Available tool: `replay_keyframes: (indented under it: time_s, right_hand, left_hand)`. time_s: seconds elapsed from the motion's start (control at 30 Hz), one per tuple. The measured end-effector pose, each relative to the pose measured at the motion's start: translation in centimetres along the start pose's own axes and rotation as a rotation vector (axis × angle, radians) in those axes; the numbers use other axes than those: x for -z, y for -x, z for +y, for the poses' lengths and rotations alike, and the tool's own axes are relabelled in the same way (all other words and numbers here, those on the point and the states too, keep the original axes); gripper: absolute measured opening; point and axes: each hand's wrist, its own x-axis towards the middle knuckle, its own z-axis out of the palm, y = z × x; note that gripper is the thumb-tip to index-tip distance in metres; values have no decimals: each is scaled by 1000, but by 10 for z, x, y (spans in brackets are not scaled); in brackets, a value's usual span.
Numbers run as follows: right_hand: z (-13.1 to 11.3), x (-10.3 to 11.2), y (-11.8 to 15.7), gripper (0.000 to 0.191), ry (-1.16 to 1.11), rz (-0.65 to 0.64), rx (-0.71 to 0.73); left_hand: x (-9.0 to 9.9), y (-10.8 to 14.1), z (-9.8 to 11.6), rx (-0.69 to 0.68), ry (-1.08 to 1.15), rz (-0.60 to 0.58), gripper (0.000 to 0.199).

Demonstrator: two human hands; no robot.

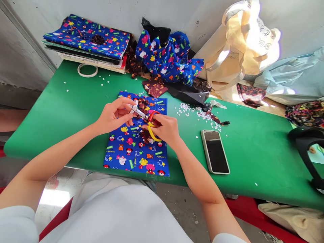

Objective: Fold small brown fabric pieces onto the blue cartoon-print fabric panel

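My right hand (165,128) is closed round the red and yellow handles of a pair of scissors (152,130), whose blades point up and left. Between the fingers of my left hand (117,114) is a small white strip (134,106), right at the blade tips. Under both hands a blue cloth with cartoon animals (138,155) lies flat at the table's front edge. Brown patterned scraps (146,136) rest on that cloth, partly hidden by the hands and scissors.
On the green table (73,101) are a phone (215,152), white paper bits (186,108) and a white tape ring (87,70). Folded cloths (88,37), crumpled blue cloth (164,57), glasses (202,85) and a beige bag (227,50) line the back. A black object (310,152) stands at right.
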Motion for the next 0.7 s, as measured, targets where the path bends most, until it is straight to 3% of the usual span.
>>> replay_keyframes:
  time_s: [0.27, 0.7]
  right_hand:
    - [-3, 2, 0, 53, 15, -27, 5]
    - [-2, 3, 0, 47, 174, -97, -47]
  left_hand:
    - [4, 0, -1, -34, -148, 29, 27]
    - [4, -1, -5, -11, -161, 44, 19]
